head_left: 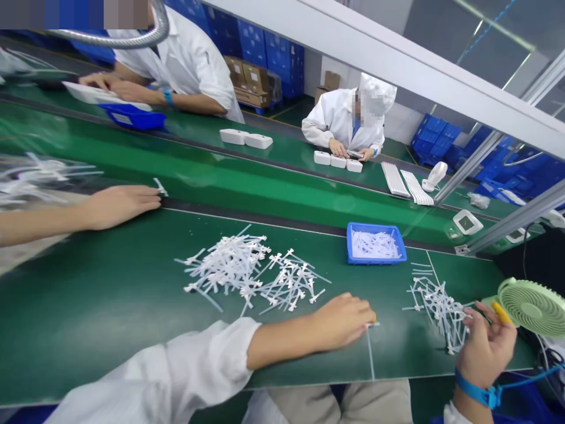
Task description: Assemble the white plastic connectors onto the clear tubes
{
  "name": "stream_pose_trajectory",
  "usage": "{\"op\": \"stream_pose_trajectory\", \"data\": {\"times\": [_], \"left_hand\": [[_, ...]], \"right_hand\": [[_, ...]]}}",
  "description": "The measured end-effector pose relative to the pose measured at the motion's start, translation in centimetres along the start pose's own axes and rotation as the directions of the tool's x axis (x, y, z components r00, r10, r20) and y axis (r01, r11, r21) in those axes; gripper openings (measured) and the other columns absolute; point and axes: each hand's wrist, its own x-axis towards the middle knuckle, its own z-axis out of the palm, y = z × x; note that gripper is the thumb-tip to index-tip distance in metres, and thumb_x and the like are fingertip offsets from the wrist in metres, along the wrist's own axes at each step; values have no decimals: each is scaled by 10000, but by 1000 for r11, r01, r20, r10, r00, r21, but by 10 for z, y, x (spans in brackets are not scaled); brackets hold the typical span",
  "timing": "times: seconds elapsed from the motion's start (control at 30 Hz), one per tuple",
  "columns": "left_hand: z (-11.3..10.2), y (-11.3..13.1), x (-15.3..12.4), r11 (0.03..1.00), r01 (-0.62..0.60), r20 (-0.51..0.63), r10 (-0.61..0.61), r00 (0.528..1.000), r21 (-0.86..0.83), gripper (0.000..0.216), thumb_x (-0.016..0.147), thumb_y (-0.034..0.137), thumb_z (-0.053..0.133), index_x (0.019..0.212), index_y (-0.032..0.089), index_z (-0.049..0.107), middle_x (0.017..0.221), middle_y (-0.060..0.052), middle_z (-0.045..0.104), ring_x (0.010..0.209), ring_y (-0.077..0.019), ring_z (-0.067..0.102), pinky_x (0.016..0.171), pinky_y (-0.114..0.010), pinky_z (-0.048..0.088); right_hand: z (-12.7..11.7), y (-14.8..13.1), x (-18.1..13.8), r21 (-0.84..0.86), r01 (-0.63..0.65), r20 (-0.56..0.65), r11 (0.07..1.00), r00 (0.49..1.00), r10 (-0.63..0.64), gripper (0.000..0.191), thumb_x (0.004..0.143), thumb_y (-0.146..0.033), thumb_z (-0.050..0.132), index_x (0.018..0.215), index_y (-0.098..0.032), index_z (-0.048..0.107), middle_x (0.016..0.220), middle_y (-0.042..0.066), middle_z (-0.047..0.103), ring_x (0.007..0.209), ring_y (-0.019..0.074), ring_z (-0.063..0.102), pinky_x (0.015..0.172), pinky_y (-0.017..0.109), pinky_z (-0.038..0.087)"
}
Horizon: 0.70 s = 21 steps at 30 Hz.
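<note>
My left hand (342, 323), palm down on the green tabletop, has its fingers closed at a thin translucent strip (374, 324); a yellow finger cot shows at the fingertip. Below it a long pale line runs to the table edge; I cannot tell if it is a strip or a mark. My right hand (488, 338), wearing a blue wrist strap (477, 390) and a yellow finger cot, pinches a thin white strip (468, 306) over a small pile of white-headed strips (441, 309). A larger pile of the same pieces (229, 265) lies to the left.
A blue tray (350, 253) holds many white strips. A green fan (534, 306) stands beside my right hand. A co-worker's hand (126, 206) rests by one piece at left. Across the green belt (265, 182), two people work near white housings (258, 141). A metal post (503, 227) rises at right.
</note>
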Motion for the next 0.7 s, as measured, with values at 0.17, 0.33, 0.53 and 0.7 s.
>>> {"op": "stream_pose_trajectory", "data": {"times": [0.17, 0.33, 0.53, 0.7], "left_hand": [[39, 16, -5, 989, -135, -18, 136, 991, 54, 143, 998, 233, 728, 1105, 225, 632, 1028, -23, 736, 936, -214, 649, 759, -373, 392], [37, 11, -4, 981, -193, -25, 194, 981, 27, 132, 1020, 275, 710, 1118, 227, 634, 1123, -14, 738, 953, -205, 635, 792, -372, 402], [39, 13, -6, 969, -246, -25, 246, 969, 30, 107, 1028, 289, 690, 1107, 227, 653, 1117, -22, 744, 961, -206, 638, 774, -370, 410], [42, 12, -5, 959, -282, -26, 282, 959, 28, 99, 1019, 307, 698, 1082, 237, 669, 1083, -7, 754, 949, -196, 639, 792, -356, 428]], "right_hand": [[46, -21, 0, -66, 57, 326, 996, 945, -33, 396, 1003, -477, 695, 1253, -172, 721, 1115, 136, 783, 940, 269, 754, 837, 408, 597], [122, -28, 1, 0, 331, 818, 944, 542, -190, 319, 1082, -457, 587, 1177, -243, 804, 1218, 109, 803, 1127, 286, 744, 1024, 441, 560], [194, 0, -16, -122, 558, 900, 821, 411, -146, 322, 1071, -405, 583, 990, -240, 847, 1250, 131, 804, 1232, 335, 710, 1114, 523, 486], [198, 19, -24, -171, 560, 888, 811, 444, -119, 435, 1115, -460, 477, 1057, -253, 856, 1314, 129, 789, 1255, 353, 686, 1071, 535, 473]]}}
